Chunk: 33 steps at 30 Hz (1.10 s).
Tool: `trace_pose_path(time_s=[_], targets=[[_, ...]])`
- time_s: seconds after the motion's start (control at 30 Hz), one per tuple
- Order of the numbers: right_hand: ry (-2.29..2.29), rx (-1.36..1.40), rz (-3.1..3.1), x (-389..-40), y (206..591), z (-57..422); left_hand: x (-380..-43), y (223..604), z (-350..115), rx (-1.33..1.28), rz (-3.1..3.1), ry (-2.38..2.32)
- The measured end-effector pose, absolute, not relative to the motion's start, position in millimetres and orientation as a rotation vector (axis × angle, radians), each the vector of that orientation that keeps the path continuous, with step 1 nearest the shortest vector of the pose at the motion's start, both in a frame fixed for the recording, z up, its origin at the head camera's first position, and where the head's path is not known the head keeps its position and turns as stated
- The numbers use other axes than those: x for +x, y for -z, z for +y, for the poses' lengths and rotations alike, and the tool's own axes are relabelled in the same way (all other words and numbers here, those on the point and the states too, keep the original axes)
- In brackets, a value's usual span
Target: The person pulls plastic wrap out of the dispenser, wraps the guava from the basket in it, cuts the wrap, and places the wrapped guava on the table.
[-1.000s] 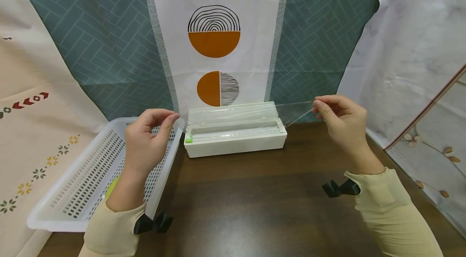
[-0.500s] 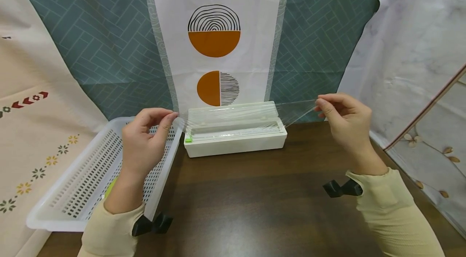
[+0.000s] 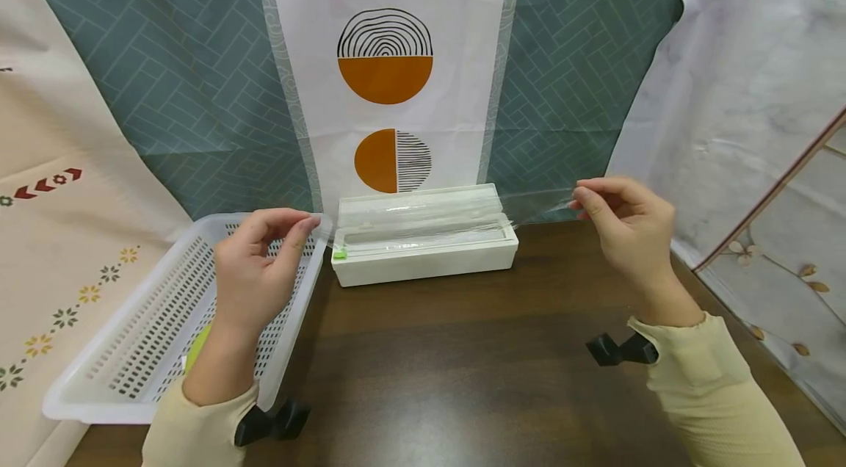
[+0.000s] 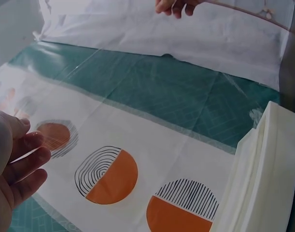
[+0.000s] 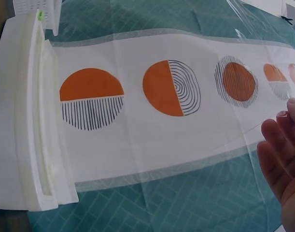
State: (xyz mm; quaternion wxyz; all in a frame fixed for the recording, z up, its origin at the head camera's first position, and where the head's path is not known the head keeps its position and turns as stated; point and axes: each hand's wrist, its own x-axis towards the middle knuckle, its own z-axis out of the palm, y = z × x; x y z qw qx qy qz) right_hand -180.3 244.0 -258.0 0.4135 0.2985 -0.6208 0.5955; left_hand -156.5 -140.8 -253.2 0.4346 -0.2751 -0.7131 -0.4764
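Note:
A thin clear sheet of cling film (image 3: 538, 206) stretches between both hands, above an opened white cling film dispenser (image 3: 426, 264). My left hand (image 3: 254, 276) pinches its left corner between thumb and forefinger, over the basket's inner side. Right of the dispenser, my right hand (image 3: 624, 239) pinches the other corner the same way. The dispenser's lid (image 3: 423, 201) stands raised at the back, and a green slider (image 3: 340, 255) shows at its front left. Both wrist views show thumb and forefinger together, with the film faint and see-through beside the dispenser (image 5: 17, 121).
A white perforated basket (image 3: 59, 397) sits on the left, with a green item (image 3: 198, 346) in it partly hidden by the left forearm. The brown table (image 3: 449, 364) runs in front of the dispenser. Patterned cloths (image 3: 562, 48) hang behind and at both sides.
Both hands have lowered slightly, and the left has drifted a little to the left. The film's right part has changed shape, its diagonal fold towards the dispenser now gone. The dispenser stays put.

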Motion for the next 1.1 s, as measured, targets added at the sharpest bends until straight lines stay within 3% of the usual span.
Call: trace_pose_path(time_s=[1.1], targets=[[-1.519,0.764,-1.693,-177,291,247,-154,293,-147,-0.636,-1.917,1.145]])
